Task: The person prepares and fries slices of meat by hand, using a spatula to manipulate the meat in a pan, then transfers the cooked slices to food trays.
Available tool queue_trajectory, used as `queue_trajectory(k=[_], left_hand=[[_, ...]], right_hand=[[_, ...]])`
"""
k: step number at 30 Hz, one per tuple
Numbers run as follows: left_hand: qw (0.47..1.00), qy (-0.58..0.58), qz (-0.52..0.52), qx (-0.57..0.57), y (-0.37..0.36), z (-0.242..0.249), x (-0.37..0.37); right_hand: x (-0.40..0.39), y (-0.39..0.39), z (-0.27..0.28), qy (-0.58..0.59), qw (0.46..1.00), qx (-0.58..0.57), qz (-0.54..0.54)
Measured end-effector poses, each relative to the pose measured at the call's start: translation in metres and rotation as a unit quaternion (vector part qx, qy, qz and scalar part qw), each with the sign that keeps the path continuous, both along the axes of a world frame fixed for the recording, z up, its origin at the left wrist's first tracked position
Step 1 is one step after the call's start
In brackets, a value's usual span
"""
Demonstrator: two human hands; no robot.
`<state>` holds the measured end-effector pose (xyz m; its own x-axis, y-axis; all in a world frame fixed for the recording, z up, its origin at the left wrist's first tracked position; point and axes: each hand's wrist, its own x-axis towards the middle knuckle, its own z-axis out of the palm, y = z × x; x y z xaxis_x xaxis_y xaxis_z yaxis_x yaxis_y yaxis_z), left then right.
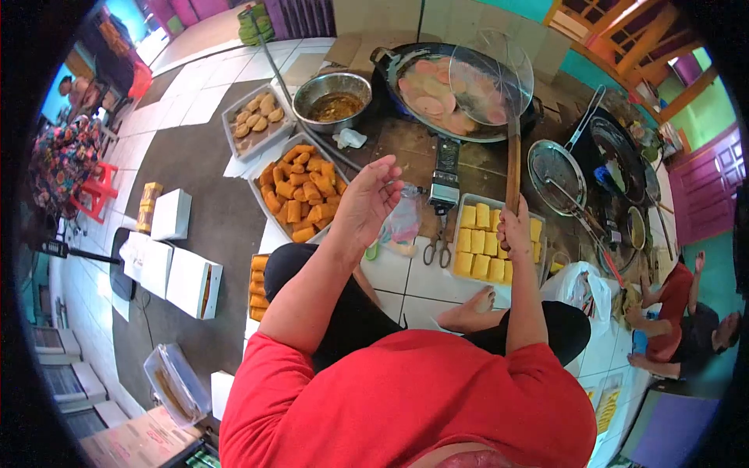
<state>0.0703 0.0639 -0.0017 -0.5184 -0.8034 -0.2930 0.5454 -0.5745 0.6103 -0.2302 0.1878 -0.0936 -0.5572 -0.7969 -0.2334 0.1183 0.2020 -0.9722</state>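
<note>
I am holding the wire skimmer (493, 76) over the black wok (437, 93) of pale slices, my right hand (515, 231) clenching its wooden handle. My left hand (367, 201) is hovering loose and empty above the tray of fried pieces (300, 191). Yellow blocks (484, 243) are sitting partly hidden behind my right wrist.

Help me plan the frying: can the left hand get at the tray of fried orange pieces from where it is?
Probably yes. The left hand is open and empty, hovering beside the tray of fried orange pieces, with nothing between them. The right hand holds the skimmer handle.
</note>
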Motion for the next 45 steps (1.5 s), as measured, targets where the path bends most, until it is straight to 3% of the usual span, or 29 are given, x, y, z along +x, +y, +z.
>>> queue_trajectory(k=[4,8,10,12,13,15,16,17,21,25,29,34,39,45], left_hand=[[1.000,0.003,0.000,-0.005,0.002,0.003,0.001],[1.000,0.003,0.006,-0.009,0.002,0.002,0.003],[1.000,0.004,0.017,-0.010,0.000,-0.001,0.007],[1.000,0.010,0.024,-0.007,-0.005,-0.006,0.013],[1.000,0.006,0.031,-0.001,-0.005,-0.008,0.016],[0.999,0.014,0.039,0.003,-0.008,-0.009,0.023],[0.999,0.030,0.038,0.005,-0.008,-0.007,0.029],[0.998,0.047,0.034,0.009,-0.007,-0.001,0.033],[0.986,0.152,0.057,-0.028,-0.012,0.010,0.052],[0.953,0.223,0.198,-0.056,-0.016,0.030,0.074],[0.927,0.272,0.259,-0.005,-0.018,0.036,0.085],[0.914,0.290,0.284,0.005,-0.016,0.035,0.093],[0.910,0.300,0.284,-0.007,-0.015,0.035,0.099],[0.933,0.293,0.209,0.003,-0.013,0.027,0.095]], right_hand=[[0.014,0.003,0.012,0.015,1.000,-0.017,0.013],[0.005,-0.007,-0.016,0.215,0.976,0.023,0.000],[-0.015,-0.011,-0.043,0.347,0.937,0.030,-0.006],[-0.042,-0.015,-0.075,0.575,0.804,-0.147,-0.021],[-0.053,-0.013,-0.086,0.599,0.786,-0.153,-0.022],[-0.035,-0.012,-0.080,0.470,0.876,-0.101,-0.032],[-0.009,-0.004,-0.051,0.303,0.952,-0.029,-0.039],[0.007,0.001,-0.028,0.127,0.990,0.049,-0.048],[0.005,-0.019,-0.019,-0.026,0.999,-0.019,-0.010],[0.052,-0.046,0.017,-0.074,0.994,-0.065,0.057],[0.093,-0.109,0.022,-0.090,0.986,-0.041,0.131],[0.143,-0.198,-0.013,-0.038,0.972,-0.019,0.232],[0.175,-0.262,-0.062,-0.114,0.959,0.040,0.258],[0.142,-0.282,-0.090,-0.222,0.932,0.076,0.274]])
